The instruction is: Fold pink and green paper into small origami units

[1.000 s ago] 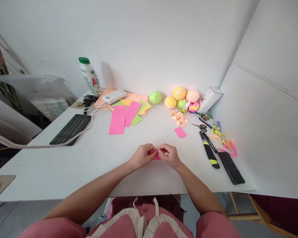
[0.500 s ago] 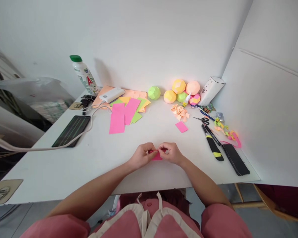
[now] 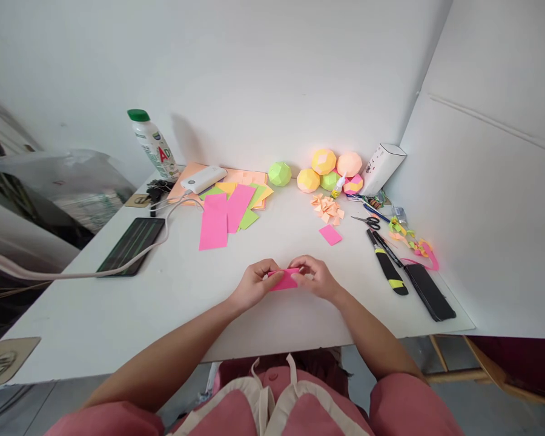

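A small pink paper piece (image 3: 283, 280) is pinched between both of my hands just above the white table (image 3: 172, 290), near its front edge. My left hand (image 3: 253, 283) grips the paper's left end with curled fingers. My right hand (image 3: 315, 277) holds the right end, thumb and fingers pressed on it. Another small pink paper slip (image 3: 330, 235) lies flat on the table a little beyond my right hand.
Coloured paper sheets (image 3: 229, 209), a power bank (image 3: 203, 179), a bottle (image 3: 152, 143) and a dark tablet (image 3: 131, 238) are on the left. Paper balls (image 3: 323, 169), folded orange pieces (image 3: 327, 207), scissors (image 3: 367, 221), a utility knife (image 3: 387, 266) and a phone (image 3: 429, 292) are on the right.
The pink paper now shows as a flat strip between my hands, where before it was mostly hidden under my fingertips. My hands have stayed in the same spot.
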The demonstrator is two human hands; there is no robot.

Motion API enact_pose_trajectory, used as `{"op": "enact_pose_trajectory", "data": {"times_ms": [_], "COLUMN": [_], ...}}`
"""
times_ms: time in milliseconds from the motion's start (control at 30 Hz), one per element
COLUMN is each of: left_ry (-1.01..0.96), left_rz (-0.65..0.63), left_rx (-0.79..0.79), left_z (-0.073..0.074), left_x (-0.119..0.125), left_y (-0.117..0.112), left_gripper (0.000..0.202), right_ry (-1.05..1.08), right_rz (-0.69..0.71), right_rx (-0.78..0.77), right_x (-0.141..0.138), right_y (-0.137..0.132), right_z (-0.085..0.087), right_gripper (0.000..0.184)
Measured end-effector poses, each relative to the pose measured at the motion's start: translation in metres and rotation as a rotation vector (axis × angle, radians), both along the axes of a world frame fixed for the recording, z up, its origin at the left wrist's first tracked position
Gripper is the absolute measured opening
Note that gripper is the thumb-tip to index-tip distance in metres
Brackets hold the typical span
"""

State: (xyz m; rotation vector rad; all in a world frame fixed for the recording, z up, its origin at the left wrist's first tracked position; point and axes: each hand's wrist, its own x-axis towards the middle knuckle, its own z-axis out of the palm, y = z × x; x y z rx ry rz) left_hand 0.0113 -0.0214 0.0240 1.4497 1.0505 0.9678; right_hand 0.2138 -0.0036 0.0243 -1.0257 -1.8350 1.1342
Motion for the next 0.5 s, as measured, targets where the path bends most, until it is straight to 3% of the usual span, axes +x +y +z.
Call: {"op": "enact_pose_trajectory", "data": {"times_ms": [67, 267, 500], "left_ry": [0.025, 0.054, 0.058], "left_rz": [-0.02, -0.032, -0.024], "left_rx": [0.001, 0.064, 0.044], "left_z": [-0.001, 0.0, 0.001], "left_x": [0.002, 0.004, -0.001], "left_y": [-0.001, -0.001, 0.002], "left_gripper": [0.025, 0.016, 0.014], "right_ry": [-0.027, -0.034, 0.017], "right_rz": [0.062, 0.044, -0.022], "right_rx": [0.001, 0.021, -0.051], "right_x": [-0.007, -0.012, -0.004], "right_y": [-0.005, -0.01, -0.008], "right_z": [-0.002, -0.008, 0.004], "right_gripper": [0.016, 0.013, 0.012]}}
